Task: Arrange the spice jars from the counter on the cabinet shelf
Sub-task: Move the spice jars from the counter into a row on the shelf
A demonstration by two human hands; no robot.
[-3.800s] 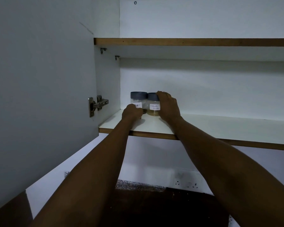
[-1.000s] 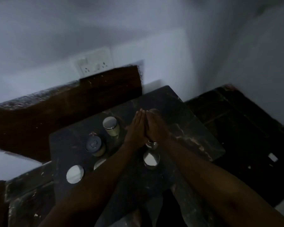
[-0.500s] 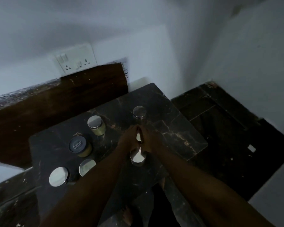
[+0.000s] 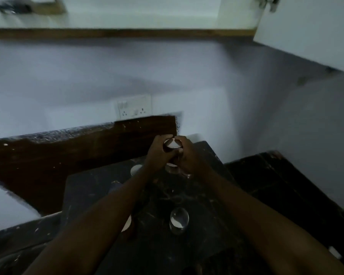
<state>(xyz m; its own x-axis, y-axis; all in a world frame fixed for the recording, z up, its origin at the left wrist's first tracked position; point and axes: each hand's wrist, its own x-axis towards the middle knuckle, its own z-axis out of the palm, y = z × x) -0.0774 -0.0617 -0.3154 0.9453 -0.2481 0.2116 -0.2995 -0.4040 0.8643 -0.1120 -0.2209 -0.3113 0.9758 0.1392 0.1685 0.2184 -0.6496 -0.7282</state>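
Note:
A spice jar with a shiny silver lid (image 4: 172, 144) is lifted above the dark marble counter (image 4: 197, 195), clasped between both hands. My left hand (image 4: 158, 153) wraps its left side and my right hand (image 4: 187, 155) its right side. On the counter below stand more silver-lidded jars: one near the front (image 4: 178, 220), one under my hands (image 4: 172, 168), one left of my left wrist (image 4: 135, 169). My left forearm hides others. The cabinet shelf edge (image 4: 127, 33) runs across the top, with blurred jars (image 4: 14, 6) at its far left.
An open white cabinet door (image 4: 306, 30) hangs at the upper right. A white socket plate (image 4: 134, 109) sits on the wall above a dark brown backsplash (image 4: 68, 151). A lower dark ledge (image 4: 276, 185) lies right of the counter.
Both hands closed on one silver-lidded jar and raised it off the counter. The view has tilted up, so the shelf edge and cabinet door show again.

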